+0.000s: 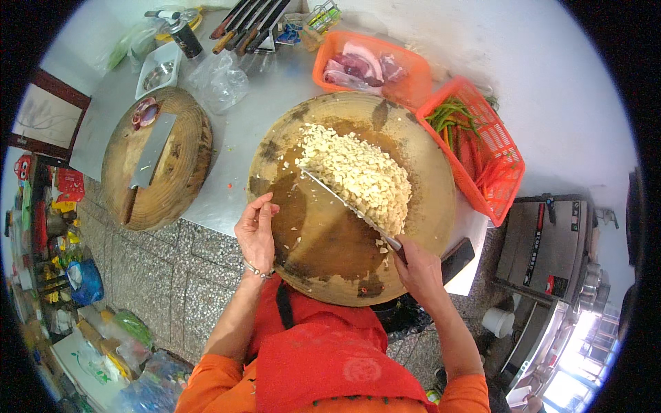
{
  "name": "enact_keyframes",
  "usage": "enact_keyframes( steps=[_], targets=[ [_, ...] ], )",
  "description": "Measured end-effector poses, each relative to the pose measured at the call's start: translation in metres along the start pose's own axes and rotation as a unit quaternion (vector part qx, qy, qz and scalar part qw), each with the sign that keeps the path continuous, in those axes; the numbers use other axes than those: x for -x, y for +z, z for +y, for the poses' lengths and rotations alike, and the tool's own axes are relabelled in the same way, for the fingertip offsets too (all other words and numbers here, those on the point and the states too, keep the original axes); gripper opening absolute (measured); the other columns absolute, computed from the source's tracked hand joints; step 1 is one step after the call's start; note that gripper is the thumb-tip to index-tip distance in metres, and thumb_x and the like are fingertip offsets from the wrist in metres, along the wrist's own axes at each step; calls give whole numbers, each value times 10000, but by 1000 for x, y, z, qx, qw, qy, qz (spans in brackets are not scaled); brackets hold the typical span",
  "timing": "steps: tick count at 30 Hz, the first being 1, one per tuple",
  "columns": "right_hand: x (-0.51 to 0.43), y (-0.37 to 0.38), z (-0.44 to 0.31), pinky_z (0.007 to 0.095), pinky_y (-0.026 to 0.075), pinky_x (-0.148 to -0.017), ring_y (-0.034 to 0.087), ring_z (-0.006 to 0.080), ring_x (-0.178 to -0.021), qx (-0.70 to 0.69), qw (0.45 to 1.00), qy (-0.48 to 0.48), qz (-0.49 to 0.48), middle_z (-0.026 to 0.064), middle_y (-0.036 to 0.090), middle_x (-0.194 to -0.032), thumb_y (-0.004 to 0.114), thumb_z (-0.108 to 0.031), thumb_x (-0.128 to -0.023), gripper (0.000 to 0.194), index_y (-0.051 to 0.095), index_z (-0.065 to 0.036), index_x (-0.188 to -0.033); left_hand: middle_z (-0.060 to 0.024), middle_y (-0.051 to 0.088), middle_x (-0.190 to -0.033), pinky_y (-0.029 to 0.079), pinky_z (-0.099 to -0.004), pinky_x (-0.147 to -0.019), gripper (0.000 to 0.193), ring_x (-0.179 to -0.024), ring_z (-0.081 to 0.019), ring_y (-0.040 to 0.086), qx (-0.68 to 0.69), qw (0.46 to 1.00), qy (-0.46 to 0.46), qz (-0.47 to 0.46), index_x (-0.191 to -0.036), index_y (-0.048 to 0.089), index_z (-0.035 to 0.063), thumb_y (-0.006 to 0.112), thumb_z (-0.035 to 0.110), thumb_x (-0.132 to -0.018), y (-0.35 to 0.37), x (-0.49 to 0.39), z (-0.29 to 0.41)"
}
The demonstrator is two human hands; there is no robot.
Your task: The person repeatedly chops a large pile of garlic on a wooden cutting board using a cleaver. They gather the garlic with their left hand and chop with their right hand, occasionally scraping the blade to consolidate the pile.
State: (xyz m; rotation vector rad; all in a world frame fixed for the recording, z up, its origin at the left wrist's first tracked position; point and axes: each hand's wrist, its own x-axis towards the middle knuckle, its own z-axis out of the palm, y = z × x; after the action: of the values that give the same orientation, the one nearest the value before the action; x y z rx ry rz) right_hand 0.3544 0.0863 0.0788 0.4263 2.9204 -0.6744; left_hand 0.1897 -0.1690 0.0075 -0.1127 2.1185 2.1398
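Observation:
My right hand [419,268] grips the dark handle of a kitchen knife [347,204], whose long blade runs up and left along the near edge of a heap of finely chopped pale food [361,173]. The heap lies on a large round wooden chopping block [320,258]. A few loose bits are scattered nearer to me. Over the block's left rim, my left hand [258,227] is raised with fingers partly curled, thumb near the index finger, holding nothing; it wears a bracelet and does not touch the knife or the heap.
On a smaller round block [181,186] at left rest a cleaver [155,149] and a piece of meat [145,112]. Behind stand a knife rack [266,41], a plastic bag [219,82] and an orange basket [372,44] of raw meat. Right is a red basket [498,149] of peppers; a dark phone-like object [457,260] lies nearer.

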Motion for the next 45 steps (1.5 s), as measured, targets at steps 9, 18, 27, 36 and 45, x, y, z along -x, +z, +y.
enact_keyframes(
  steps=[9, 18, 27, 36, 45],
  targets=[
    [-4, 7, 6, 483, 504, -658, 629, 381, -805, 48, 998, -31, 28, 166, 632, -897, 618, -145, -850, 361, 525, -69, -1190, -51, 685, -906, 492, -263, -812, 214, -854, -115, 613, -16, 1000, 12, 2, -1144, 653, 10, 549, 104, -982, 7, 2, -2],
    [-10, 8, 3, 492, 495, -659, 623, 379, -804, 44, 998, -14, 43, 166, 622, -885, 633, -139, -837, 345, 552, -78, -1167, -37, 671, -890, 466, -227, -770, 201, -835, -90, 586, -10, 1000, 21, -1, -1136, 649, 6, 547, 97, -988, 3, 1, -4],
    [31, -15, -23, 382, 507, -659, 640, 301, -721, -138, 987, 79, 0, 157, 653, -832, 679, -153, -828, 303, 635, -55, -1112, -36, 671, -898, 466, -223, -776, 206, -844, -88, 592, -18, 1000, -4, -2, -1128, 654, 2, 545, 105, -987, 0, 5, -8],
    [47, -9, 28, 250, 389, -530, 447, 64, -597, -259, 920, 249, 158, -19, 524, -677, 650, -81, -847, 236, 600, 25, -1052, -41, 668, -913, 472, -245, -803, 215, -857, -105, 594, -28, 999, 11, -32, -1143, 646, 4, 529, 99, -989, 11, 3, -15],
    [34, 16, 46, 309, 490, -683, 599, 139, -718, -266, 911, 276, 151, 128, 657, -786, 648, -108, -825, 345, 598, 20, -1140, -25, 651, -906, 461, -221, -769, 201, -849, -86, 584, -52, 997, 16, -48, -1131, 656, 15, 542, 98, -988, 14, 7, -15]
  ],
)
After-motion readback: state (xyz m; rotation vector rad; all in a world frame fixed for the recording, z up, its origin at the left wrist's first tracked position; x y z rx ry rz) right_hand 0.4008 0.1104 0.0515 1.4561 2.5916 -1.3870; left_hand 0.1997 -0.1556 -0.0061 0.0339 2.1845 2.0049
